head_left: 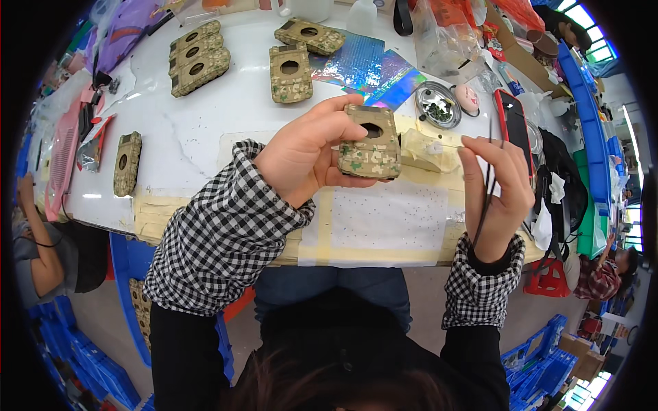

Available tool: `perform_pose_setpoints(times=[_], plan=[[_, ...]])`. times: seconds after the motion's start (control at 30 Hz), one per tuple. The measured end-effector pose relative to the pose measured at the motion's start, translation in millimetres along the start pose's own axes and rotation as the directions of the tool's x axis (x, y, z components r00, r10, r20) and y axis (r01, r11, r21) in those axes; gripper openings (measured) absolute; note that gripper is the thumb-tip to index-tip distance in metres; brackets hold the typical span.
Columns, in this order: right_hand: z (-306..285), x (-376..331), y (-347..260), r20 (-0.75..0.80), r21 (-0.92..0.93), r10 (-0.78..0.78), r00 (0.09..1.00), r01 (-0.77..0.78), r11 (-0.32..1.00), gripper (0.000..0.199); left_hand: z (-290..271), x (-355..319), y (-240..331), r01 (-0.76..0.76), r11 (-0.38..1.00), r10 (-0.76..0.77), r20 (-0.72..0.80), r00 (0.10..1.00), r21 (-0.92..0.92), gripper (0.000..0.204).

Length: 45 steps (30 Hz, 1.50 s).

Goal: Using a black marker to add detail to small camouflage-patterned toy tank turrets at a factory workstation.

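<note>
My left hand grips a camouflage-patterned plastic housing with a round dark hole, its thumb close to the hole's rim. The housing is held up over the table, tilted toward me. To its right, my right hand is closed on dark, thin tweezers, which point upward. Between the two hands sits a pale yellow block with a whitish patch on top. Behind it stands a round clear dish of small dark pieces.
Several more camouflage housings lie at the back and left. White paper with dark specks is taped along the near edge. A red-cased phone and clear plastic bags are at the right. A blue crate stands below, left.
</note>
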State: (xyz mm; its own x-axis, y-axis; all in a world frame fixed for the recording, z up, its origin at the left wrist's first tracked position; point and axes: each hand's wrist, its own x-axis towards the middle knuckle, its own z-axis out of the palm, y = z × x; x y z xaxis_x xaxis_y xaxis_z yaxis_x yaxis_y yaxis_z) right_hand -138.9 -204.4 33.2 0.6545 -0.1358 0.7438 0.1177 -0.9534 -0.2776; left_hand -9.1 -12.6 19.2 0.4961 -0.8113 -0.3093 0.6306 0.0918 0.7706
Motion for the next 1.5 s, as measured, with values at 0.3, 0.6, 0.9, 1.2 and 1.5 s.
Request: perform_pose_setpoints(times=[0.3, 0.6, 0.9, 1.2, 1.5], plan=[[12.9, 0.1, -20.3, 0.066, 0.530, 0.033, 0.997, -0.063, 0.845, 0.010, 4.0, -2.0, -0.9, 0.021, 0.998, -0.024, 0.052, 0.998, 0.054, 0.060], [24.7, -2.5, -24.9, 0.111, 0.622, 0.088, 0.990, -0.138, 0.771, 0.005, 5.7, -4.1, -0.2, 0.038, 0.998, -0.041, 0.049, 0.998, 0.057, 0.058], [26.3, -3.1, -23.4, 0.106, 0.609, 0.057, 0.993, -0.110, 0.786, 0.004, 6.2, -4.8, -0.4, 0.036, 0.999, -0.038, 0.037, 0.999, 0.040, 0.058], [22.8, -4.2, -28.0, 0.104, 0.681, 0.160, 0.982, -0.188, 0.708, 0.006, 5.1, -4.6, -0.6, 0.038, 0.998, -0.040, 0.038, 0.998, 0.050, 0.058], [16.0, -3.8, 2.2, -0.060, 0.052, 0.070, 0.996, -0.067, 0.996, 0.006, 6.5, -3.7, -1.2, 0.001, 0.996, -0.002, 0.018, 1.000, 0.089, 0.060]])
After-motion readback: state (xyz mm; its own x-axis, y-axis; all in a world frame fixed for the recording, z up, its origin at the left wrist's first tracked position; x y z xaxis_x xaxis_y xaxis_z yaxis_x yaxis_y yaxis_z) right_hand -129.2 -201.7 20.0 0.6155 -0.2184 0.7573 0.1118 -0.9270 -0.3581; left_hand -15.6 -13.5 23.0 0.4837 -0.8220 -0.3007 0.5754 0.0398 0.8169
